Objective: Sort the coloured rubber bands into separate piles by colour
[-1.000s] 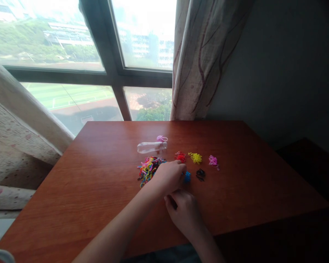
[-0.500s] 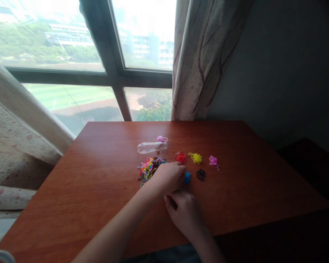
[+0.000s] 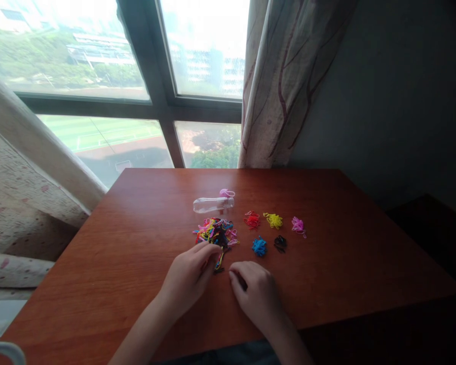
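A mixed pile of small coloured loops, too small to tell whether rubber bands or plastic pins, lies on the wooden table. My left hand is at the near edge of this pile, thumb and fingers pinched; what they hold, if anything, is hidden. Right of it, my right hand rests on the table with its fingers curled together, their inside out of sight. Sorted heaps lie beyond it: blue loops, black loops, red loops, yellow loops and pink loops.
A clear bottle lies on its side behind the mixed pile, with a pink loop-shaped cap beside its neck. The table reaches to a window with curtains. A white curved object shows at the bottom left.
My left hand has moved left and back from beside the blue heap to the near edge of the mixed pile. My right hand stays in place. The view shifts slightly.
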A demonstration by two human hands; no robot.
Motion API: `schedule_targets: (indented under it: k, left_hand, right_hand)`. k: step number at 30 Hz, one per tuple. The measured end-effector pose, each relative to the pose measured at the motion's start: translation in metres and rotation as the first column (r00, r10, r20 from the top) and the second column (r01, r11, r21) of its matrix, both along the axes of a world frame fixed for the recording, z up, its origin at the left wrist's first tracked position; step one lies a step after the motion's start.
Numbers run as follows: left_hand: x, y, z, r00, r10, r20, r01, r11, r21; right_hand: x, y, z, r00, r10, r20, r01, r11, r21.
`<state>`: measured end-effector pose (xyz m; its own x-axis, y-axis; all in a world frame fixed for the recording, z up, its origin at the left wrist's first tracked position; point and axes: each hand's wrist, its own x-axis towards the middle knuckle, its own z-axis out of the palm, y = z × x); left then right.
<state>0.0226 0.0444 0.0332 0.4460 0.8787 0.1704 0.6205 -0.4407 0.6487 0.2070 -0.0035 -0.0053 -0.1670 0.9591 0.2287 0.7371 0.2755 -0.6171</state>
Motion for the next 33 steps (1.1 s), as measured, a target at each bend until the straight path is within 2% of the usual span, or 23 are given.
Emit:
schedule_targets:
  k: [4,8,18,33]
  left_hand:
    - [-0.022,-0.012,-0.015,0.99,0.131,0.042,-0.132,0.991,0.009]
    - [-0.028,-0.016,-0.026,0.973,0.228,-0.027,-0.228,0.974,0.003]
    - [-0.025,-0.02,-0.028,0.961,0.234,-0.146,-0.222,0.97,0.094]
    - [-0.027,-0.02,-0.032,0.969,0.183,-0.164,-0.172,0.982,0.078]
  right_hand:
    - [-0.001,0.0,-0.002,1.0,-0.011,0.01,0.011,1.0,0.0]
    - [-0.002,0.001,-0.002,1.0,-0.017,0.024,0.016,1.0,0.016]
    - [-0.006,0.008,0.001,1.0,-0.011,0.009,0.011,1.0,0.002]
    - [-0.008,0.007,0.002,0.999,0.032,0.023,-0.031,0.999,-0.015]
